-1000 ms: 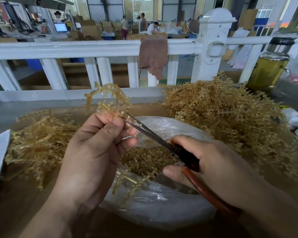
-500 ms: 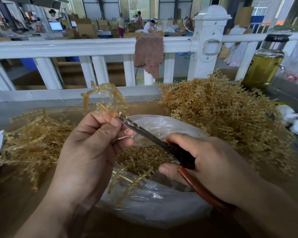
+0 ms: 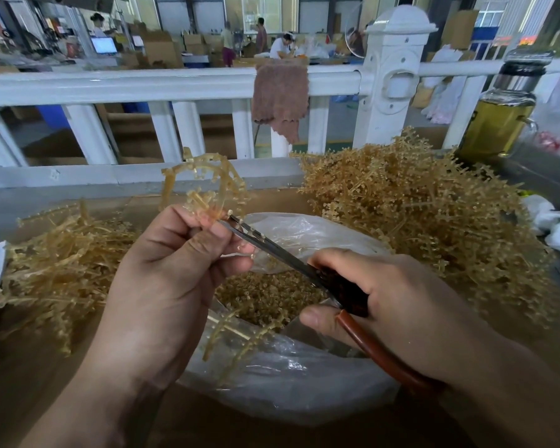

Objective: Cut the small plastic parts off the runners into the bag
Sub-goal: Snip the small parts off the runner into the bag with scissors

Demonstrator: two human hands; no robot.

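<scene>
- Left hand (image 3: 162,286), centre-left of the frame, pinches a curled runner (image 3: 207,185) between thumb and bent fingers, holding it above the bag (image 3: 288,392);
- right hand (image 3: 401,312), lower right, grips the red-brown handles of the scissors (image 3: 265,244); blades nearly closed, tips against the runner just beside the left fingertips;
- bag of clear plastic sits on the tabletop (image 3: 29,367) at lower centre, mouth open; small cut parts (image 3: 265,295) fill its middle;
- dense pile of runners (image 3: 417,215) at right; thinner heap (image 3: 62,263) at left;
- white railing (image 3: 143,85) crosses the upper frame, a brown cloth (image 3: 280,95) draped over it; a bottle (image 3: 498,118) of yellow liquid stands upper right.
</scene>
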